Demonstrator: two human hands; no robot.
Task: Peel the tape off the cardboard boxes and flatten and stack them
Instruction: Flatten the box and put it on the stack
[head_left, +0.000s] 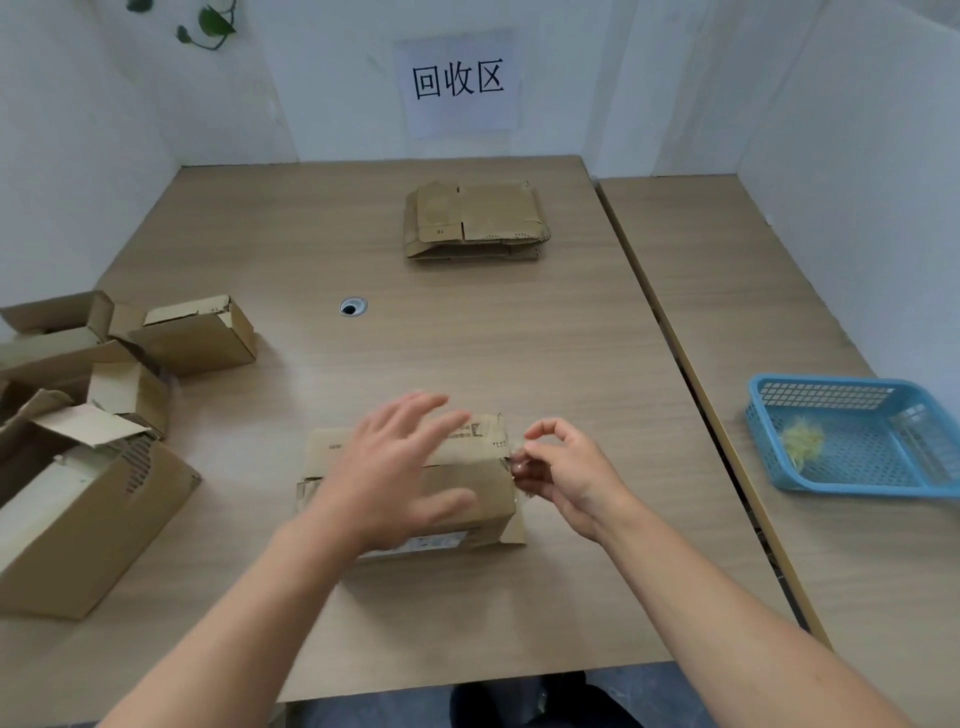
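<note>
A brown cardboard box (483, 488) lies on the wooden table (467, 338) in front of me. My left hand (400, 467) is spread flat over its top, fingers apart and blurred. My right hand (561, 467) is at the box's right end, its fingertips pinched on a strip of clear tape (519, 460) there. A stack of flattened boxes (475, 221) lies at the far middle of the table.
Several unflattened boxes (93, 415) crowd the table's left side. A blue plastic basket (857, 431) holding a wad of peeled tape (802, 441) sits on the adjoining table at right. A cable hole (353, 306) is in the tabletop. White walls enclose the desk.
</note>
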